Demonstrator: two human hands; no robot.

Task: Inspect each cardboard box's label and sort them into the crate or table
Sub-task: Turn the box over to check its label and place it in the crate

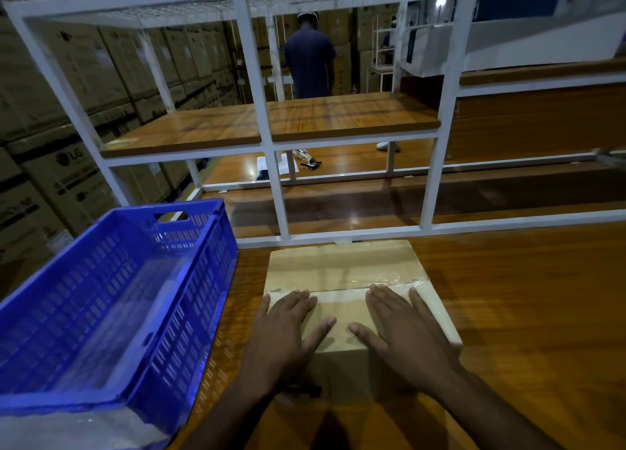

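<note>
Step in hand looks like the inspect part: 1 cardboard box (349,280) sits flat on the wooden table (525,297), dead centre of view, w/ both hands laid on its top. Left hand (288,327) lies flat at approx 7 o'clock on the lid, fingers straight, gripping nothing; right hand (403,324) same at 5 o'clock, fingers spread, palm down, thumbs pointing toward each other. Clear tape (399,282) runs across the lid just past the fingertips. No label shows on the top face, so can't tell which way this 1 sorts; next move prob calls for tipping or turning the box to find the label on a side or the underside, which means hands shifting to the edges to get a grip. Blue crate (111,300) sits at 9 o'clock, touching or just beside the table edge, can't tell which; seems lined w/ clear plastic, no boxes seen inside. Table is glossy brown wood, some glare. At 12 o'clock a white metal rack (257,111) w/ wooden shelves; behind it a person in a dark shirt (308,60), back turned. Stacked big cartons (61,117) fill 10 o'clock. Room dim, warehouse-like.
</note>
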